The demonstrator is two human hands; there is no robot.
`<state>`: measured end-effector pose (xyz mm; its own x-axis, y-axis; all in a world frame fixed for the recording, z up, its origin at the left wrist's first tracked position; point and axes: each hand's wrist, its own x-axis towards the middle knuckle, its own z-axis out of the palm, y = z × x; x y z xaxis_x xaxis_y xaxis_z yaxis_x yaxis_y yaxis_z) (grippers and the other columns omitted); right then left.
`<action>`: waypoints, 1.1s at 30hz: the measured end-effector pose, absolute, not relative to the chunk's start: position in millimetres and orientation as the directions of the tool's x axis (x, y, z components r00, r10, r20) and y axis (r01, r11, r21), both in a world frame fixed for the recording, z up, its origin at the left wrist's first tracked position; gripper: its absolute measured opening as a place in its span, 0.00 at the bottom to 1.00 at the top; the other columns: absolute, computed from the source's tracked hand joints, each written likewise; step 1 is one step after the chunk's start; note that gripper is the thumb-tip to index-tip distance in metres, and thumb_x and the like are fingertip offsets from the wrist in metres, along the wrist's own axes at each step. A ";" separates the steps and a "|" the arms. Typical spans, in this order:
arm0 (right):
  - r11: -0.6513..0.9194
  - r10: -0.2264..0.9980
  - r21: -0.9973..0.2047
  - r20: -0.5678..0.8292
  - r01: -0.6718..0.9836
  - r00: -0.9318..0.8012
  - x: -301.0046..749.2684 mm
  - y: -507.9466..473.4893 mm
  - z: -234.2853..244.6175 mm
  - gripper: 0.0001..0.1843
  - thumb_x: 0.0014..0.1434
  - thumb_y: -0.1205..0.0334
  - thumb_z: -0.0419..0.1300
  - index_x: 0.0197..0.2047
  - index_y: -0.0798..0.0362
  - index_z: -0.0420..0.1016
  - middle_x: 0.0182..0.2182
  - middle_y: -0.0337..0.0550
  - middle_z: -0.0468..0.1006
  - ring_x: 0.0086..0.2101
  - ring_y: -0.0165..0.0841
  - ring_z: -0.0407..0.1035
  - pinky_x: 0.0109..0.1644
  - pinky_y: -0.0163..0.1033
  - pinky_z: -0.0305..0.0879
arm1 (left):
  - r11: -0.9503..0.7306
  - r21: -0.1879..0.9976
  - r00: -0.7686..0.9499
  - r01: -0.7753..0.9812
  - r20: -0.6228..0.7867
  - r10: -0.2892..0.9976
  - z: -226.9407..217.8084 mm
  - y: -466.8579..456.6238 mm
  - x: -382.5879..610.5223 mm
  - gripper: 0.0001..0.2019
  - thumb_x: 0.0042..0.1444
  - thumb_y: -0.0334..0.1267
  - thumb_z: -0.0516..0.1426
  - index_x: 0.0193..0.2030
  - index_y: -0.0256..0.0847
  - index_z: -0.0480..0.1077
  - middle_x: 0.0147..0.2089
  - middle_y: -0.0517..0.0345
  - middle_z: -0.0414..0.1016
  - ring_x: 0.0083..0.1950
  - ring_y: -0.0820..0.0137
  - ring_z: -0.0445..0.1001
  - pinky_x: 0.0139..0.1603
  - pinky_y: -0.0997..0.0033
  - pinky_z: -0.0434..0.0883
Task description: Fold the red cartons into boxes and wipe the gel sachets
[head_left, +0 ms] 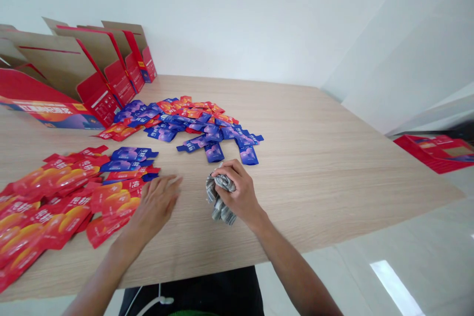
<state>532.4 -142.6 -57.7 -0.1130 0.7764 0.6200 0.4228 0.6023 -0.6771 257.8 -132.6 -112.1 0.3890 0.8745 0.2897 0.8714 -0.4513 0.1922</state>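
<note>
My right hand [239, 190] is closed around a crumpled grey striped cloth [219, 202], which rests on the light wooden table [333, 158] near its front edge. My left hand [157, 202] lies flat with fingers stretched out, its palm on the edge of a heap of red and orange sachets [55, 197]. A few blue sachets [129, 155] lie just beyond that hand. A larger mixed pile of blue and red sachets [192, 126] spreads across the table's middle, a short way beyond the cloth.
Several open red and brown cardboard display boxes [85, 74] stand along the table's back left by the white wall. A red flat box [437, 150] lies off the table to the right. A pale glossy floor shows below the table's right edge.
</note>
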 end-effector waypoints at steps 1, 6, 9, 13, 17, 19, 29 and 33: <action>0.600 0.774 -0.678 0.627 0.425 -0.091 533.0 -142.6 -56.6 0.15 0.59 0.74 0.61 0.44 0.47 0.81 0.43 0.43 0.76 0.45 0.38 0.76 0.53 0.42 0.77 | -0.489 0.230 0.430 0.842 0.262 0.864 -112.3 -125.5 275.3 0.23 0.73 0.36 0.48 0.69 0.41 0.72 0.67 0.38 0.77 0.67 0.48 0.72 0.66 0.40 0.71; 0.590 0.755 -0.680 0.655 0.435 0.001 534.4 -142.2 -54.3 0.14 0.60 0.73 0.61 0.44 0.47 0.80 0.43 0.43 0.76 0.45 0.37 0.76 0.51 0.42 0.76 | -0.573 0.306 0.539 0.760 0.196 0.819 -109.8 -79.5 351.9 0.29 0.68 0.30 0.51 0.75 0.34 0.63 0.76 0.32 0.66 0.78 0.49 0.63 0.74 0.42 0.66; 0.580 0.755 -0.679 0.655 0.450 0.015 534.6 -140.8 -55.5 0.13 0.60 0.72 0.60 0.44 0.47 0.80 0.42 0.43 0.76 0.44 0.37 0.76 0.50 0.41 0.77 | -0.614 0.307 0.586 0.728 0.186 0.788 -109.3 -60.4 373.7 0.30 0.67 0.34 0.55 0.75 0.35 0.64 0.80 0.32 0.61 0.82 0.48 0.56 0.78 0.43 0.61; 0.584 0.754 -0.685 0.656 0.436 0.021 534.6 -139.6 -57.1 0.13 0.60 0.73 0.61 0.43 0.47 0.80 0.42 0.43 0.76 0.44 0.37 0.75 0.52 0.42 0.76 | -0.623 0.313 0.601 0.717 0.176 0.780 -107.2 -57.9 378.5 0.27 0.68 0.35 0.55 0.72 0.34 0.68 0.78 0.30 0.63 0.81 0.46 0.58 0.78 0.41 0.60; 0.586 0.754 -0.691 0.657 0.423 0.029 534.1 -141.3 -55.6 0.14 0.60 0.74 0.61 0.44 0.47 0.81 0.43 0.43 0.76 0.45 0.37 0.75 0.52 0.42 0.76 | -0.622 0.328 0.608 0.710 0.159 0.778 -102.2 -74.2 372.2 0.21 0.64 0.30 0.58 0.63 0.40 0.75 0.69 0.37 0.73 0.74 0.49 0.65 0.73 0.45 0.66; 0.587 0.753 -0.689 0.658 0.425 0.027 533.8 -142.3 -54.1 0.14 0.60 0.74 0.61 0.44 0.47 0.81 0.43 0.43 0.76 0.44 0.37 0.75 0.52 0.41 0.76 | -0.603 0.339 0.594 0.722 0.142 0.792 -100.0 -86.2 367.5 0.17 0.63 0.27 0.57 0.57 0.40 0.77 0.63 0.39 0.76 0.67 0.51 0.70 0.69 0.49 0.71; 0.619 0.748 -0.671 0.663 0.409 -0.043 532.6 -141.6 -55.5 0.14 0.61 0.74 0.61 0.44 0.48 0.81 0.42 0.43 0.75 0.44 0.37 0.75 0.52 0.41 0.76 | -0.215 0.508 0.265 0.834 -0.027 0.964 -95.6 -133.1 337.4 0.42 0.60 0.38 0.59 0.78 0.26 0.51 0.67 0.29 0.70 0.71 0.43 0.69 0.71 0.39 0.68; 0.658 0.742 -0.648 0.645 0.384 -0.185 529.2 -143.9 -59.3 0.16 0.60 0.75 0.61 0.45 0.47 0.81 0.44 0.44 0.76 0.45 0.37 0.76 0.54 0.41 0.77 | -0.106 0.673 0.223 0.732 -0.089 0.971 -94.5 -136.0 325.3 0.31 0.53 0.38 0.61 0.65 0.32 0.70 0.63 0.34 0.78 0.67 0.45 0.75 0.70 0.44 0.69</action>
